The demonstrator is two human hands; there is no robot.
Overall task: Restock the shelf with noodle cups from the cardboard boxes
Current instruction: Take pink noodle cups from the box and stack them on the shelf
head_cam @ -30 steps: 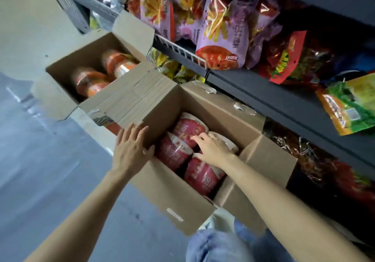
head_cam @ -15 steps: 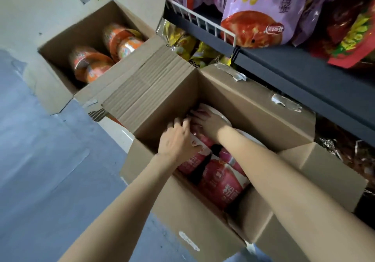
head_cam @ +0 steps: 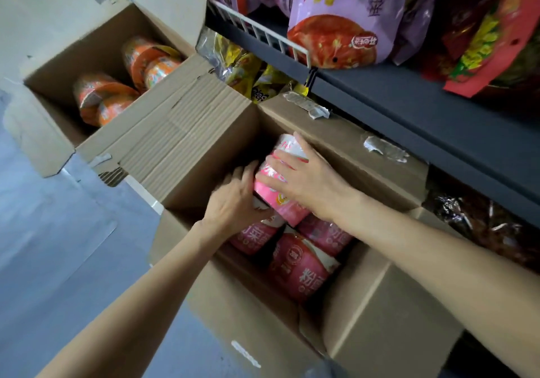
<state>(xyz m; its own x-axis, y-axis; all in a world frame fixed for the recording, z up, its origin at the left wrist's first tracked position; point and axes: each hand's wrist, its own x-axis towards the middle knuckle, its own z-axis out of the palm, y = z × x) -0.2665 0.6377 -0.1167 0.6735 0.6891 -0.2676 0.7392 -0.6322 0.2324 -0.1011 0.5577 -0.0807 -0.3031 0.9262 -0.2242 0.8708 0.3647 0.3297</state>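
Observation:
An open cardboard box (head_cam: 254, 313) stands on the floor below the shelf, with pink noodle cups (head_cam: 301, 269) lying inside. One pink cup (head_cam: 277, 193) is raised above the others, tilted on its side near the box's far wall. My right hand (head_cam: 309, 181) grips it from the right, fingers spread over its top. My left hand (head_cam: 233, 202) holds its left side, with the fingertips hidden behind the cup. A second open box (head_cam: 58, 132) at the left holds orange noodle cups (head_cam: 102, 99).
The dark shelf (head_cam: 409, 108) runs along the right, with a white wire rail (head_cam: 263, 32) and purple snack bags (head_cam: 344, 18) on it. Yellow bags (head_cam: 248, 76) sit on a lower level. The near box's flap (head_cam: 187, 126) lies over the far box. Grey floor (head_cam: 58, 246) at left.
Both hands went down into the near box, closed around one pink cup and raised it above the others. The camera has moved closer to the box.

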